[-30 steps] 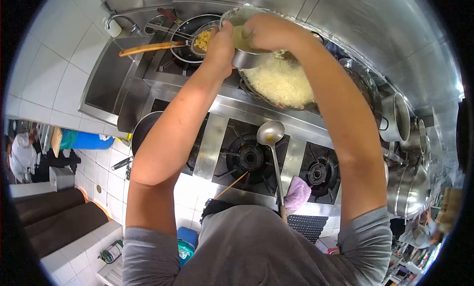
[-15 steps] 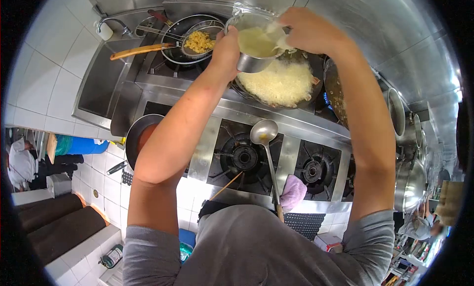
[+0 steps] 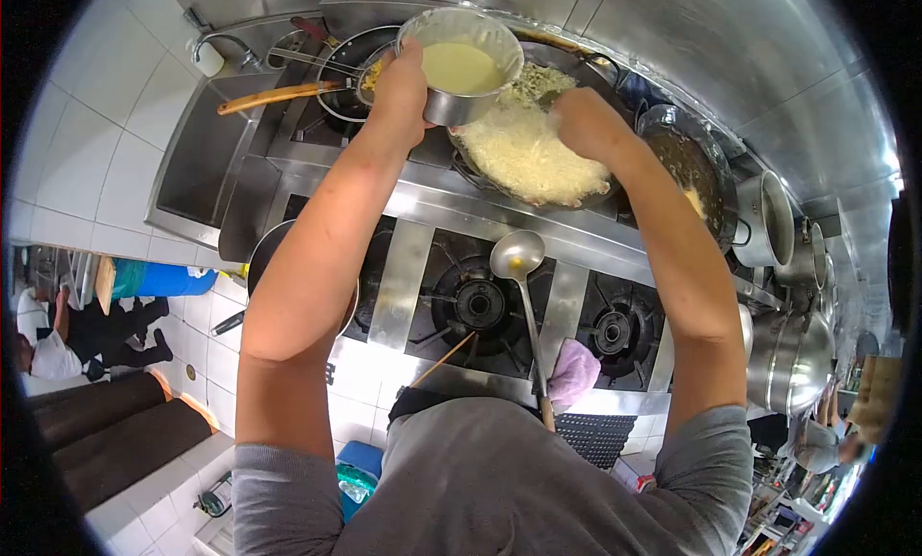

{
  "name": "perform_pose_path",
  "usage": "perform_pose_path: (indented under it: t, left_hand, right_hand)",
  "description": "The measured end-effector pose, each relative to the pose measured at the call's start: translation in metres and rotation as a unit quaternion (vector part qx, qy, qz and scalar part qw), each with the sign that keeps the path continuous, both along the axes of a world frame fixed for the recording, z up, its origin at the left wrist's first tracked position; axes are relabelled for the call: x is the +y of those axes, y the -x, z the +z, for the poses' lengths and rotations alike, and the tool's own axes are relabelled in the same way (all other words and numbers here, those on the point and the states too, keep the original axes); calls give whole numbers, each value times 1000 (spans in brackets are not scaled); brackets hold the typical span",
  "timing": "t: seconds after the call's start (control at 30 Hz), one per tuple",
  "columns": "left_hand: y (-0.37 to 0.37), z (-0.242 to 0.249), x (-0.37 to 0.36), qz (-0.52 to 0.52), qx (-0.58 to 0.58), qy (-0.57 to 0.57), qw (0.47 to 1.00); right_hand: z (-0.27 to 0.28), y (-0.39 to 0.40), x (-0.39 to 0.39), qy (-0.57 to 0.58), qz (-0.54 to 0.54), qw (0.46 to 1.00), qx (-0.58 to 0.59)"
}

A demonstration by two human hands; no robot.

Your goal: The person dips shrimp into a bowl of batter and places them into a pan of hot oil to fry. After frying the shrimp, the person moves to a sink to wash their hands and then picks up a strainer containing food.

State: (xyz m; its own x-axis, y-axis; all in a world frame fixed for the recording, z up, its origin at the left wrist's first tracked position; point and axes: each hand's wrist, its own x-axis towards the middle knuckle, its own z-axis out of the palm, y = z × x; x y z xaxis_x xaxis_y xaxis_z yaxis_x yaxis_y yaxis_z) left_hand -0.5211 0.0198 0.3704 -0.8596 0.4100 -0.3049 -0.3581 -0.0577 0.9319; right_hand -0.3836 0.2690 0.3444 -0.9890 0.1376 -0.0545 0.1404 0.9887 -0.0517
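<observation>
My left hand grips a metal bowl by its near left side and holds it tilted above the stove. Pale yellow batter fills its lower part, and smears coat the inner wall. Over the large frying pan my right hand is lowered with its fingers curled together. Whatever they hold, if anything, is hidden. Beneath both hands, pale foaming batter covers much of the oil. A wire strainer with yellow fried bits sits on a black pan, partly behind my left hand.
A ladle lies across the front burners beside a purple cloth. A dark pan of oil stands right of the frying pan, with metal pots beyond. At left are a sink and another pan.
My right hand has gone from the bowl's rim down over the frying pan. The bowl has shifted left and up in my left hand, uncovering more of the pan.
</observation>
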Motion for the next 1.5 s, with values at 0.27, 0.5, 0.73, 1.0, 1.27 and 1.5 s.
perform_pose_path:
  t: [0.27,0.5,0.73,1.0,1.27,1.5]
  left_hand:
    - [-1,1,2,4,-4,-18,1000]
    - [-18,23,26,22,-50,-46,997]
    - [-6,6,40,-34,-91,-133,986]
    - [0,13,21,9,-38,-82,996]
    - [13,10,-19,38,-29,-46,998]
    - [22,11,-39,57,-25,-15,998]
  right_hand:
    - [109,28,-48,18,24,986,164]
    - [72,115,-75,-12,50,987,-149]
    - [62,125,-63,3,25,989,-148]
    - [154,89,-45,17,131,990,43]
    - [90,65,-22,0,-19,989,144]
    - [2,95,-31,-3,-11,996,85]
